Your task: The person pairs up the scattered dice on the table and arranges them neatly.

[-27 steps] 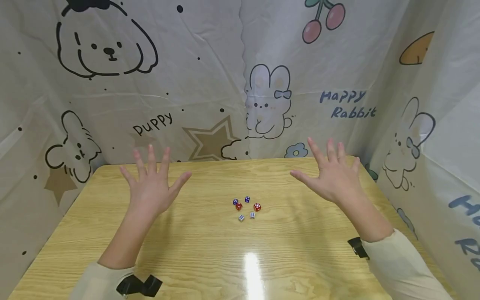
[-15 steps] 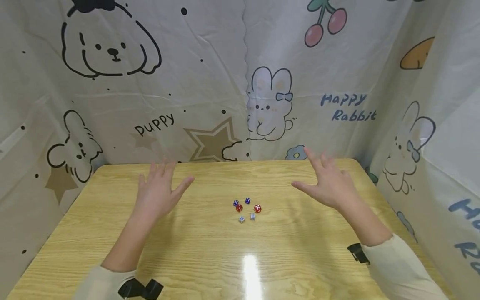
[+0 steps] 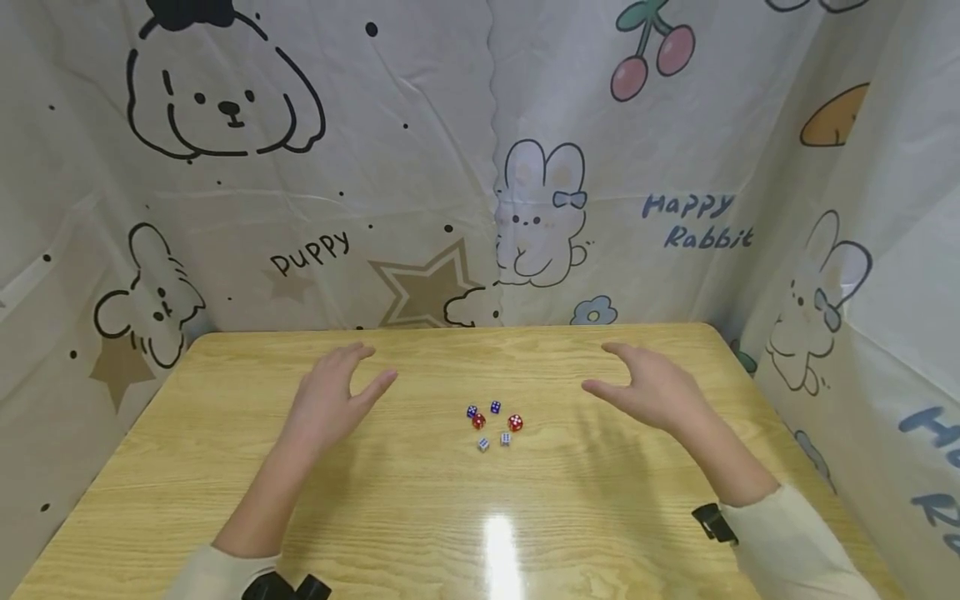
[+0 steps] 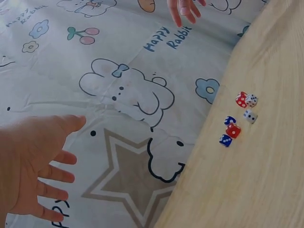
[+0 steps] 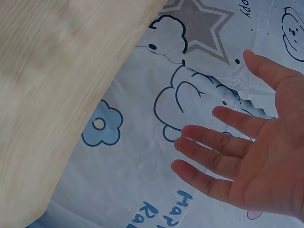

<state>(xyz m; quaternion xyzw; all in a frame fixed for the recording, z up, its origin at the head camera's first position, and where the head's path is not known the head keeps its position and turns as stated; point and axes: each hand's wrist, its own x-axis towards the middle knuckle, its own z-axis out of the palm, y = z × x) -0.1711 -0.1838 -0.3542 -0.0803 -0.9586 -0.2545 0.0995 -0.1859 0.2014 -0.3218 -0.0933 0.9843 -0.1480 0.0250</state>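
Several small dice lie close together on the wooden table: two blue dice (image 3: 496,407), a red die (image 3: 479,422) on the left, another red die (image 3: 515,422) on the right, and two white dice (image 3: 483,445) nearer the front. To their left my left hand (image 3: 330,404) hovers over the table, thumb apart from the fingers, holding nothing. On the other side my right hand (image 3: 652,387) is raised likewise, its palm turned inward and nothing in it. In the right wrist view its fingers (image 5: 209,147) are spread and relaxed. Both hands are apart from the dice.
A printed cloth (image 3: 420,167) with cartoon animals hangs behind the table (image 3: 420,517) and along both sides. Black straps (image 3: 715,523) sit on the sleeves at the wrists. A bright light reflection shows on the tabletop near the front.
Both hands have tipped from raised, widely spread fingers to lower, inward-turned ones. The left hand has moved slightly to the right. The dice keep their places on the table.
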